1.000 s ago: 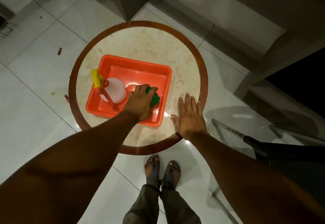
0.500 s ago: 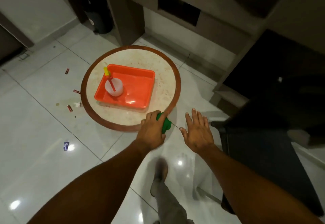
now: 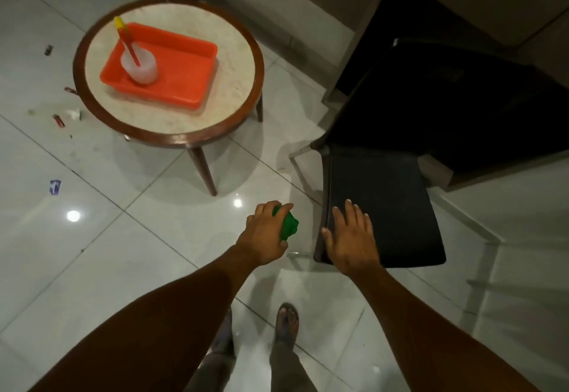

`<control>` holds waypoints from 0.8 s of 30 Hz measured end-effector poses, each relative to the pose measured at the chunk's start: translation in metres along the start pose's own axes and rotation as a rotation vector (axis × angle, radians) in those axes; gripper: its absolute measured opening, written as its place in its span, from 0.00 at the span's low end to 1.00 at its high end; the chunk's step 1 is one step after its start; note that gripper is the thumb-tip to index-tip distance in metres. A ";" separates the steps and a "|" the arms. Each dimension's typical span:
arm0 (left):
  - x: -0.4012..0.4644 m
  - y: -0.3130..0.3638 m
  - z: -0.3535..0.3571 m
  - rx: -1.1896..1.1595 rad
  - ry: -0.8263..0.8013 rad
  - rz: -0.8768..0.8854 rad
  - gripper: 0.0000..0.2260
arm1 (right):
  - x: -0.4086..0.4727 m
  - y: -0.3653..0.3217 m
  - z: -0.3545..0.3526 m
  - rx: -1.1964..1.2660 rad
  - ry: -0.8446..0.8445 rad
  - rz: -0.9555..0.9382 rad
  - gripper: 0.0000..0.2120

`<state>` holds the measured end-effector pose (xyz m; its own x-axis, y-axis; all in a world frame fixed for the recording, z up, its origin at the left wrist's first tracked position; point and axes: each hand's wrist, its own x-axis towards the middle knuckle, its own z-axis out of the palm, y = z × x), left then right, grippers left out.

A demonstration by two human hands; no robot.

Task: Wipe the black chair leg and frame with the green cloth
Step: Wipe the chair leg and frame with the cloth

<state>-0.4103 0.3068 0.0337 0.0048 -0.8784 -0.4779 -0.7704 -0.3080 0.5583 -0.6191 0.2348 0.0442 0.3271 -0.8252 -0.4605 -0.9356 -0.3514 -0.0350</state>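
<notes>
Fingers of the left hand curl tight around the bunched green cloth, just beside the black chair

The right hand lies flat, fingers spread, on the chair seat's near corner; well beyond the chair, an orange tray and spray bottle sit on a round table

A round table stands to the left, a tray on top with a spray bottle inside it. The chair sits to its right, and scraps of litter lie on the floor left of the table.
</notes>
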 end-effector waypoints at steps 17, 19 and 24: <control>0.076 -0.080 0.301 -0.721 0.160 -0.525 0.35 | 0.095 0.096 0.203 -0.037 0.165 -0.207 0.33; 0.099 -0.096 0.331 -0.922 0.217 -0.643 0.33 | 0.097 0.100 0.225 -0.003 0.332 -0.220 0.33; 0.174 -0.127 0.376 -1.273 0.306 -0.757 0.11 | 0.108 0.112 0.242 0.013 0.503 -0.271 0.34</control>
<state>-0.5512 0.3311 -0.3757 0.3880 -0.3631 -0.8471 0.5236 -0.6696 0.5268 -0.7210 0.2135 -0.2241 0.5754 -0.8166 0.0450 -0.8102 -0.5767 -0.1051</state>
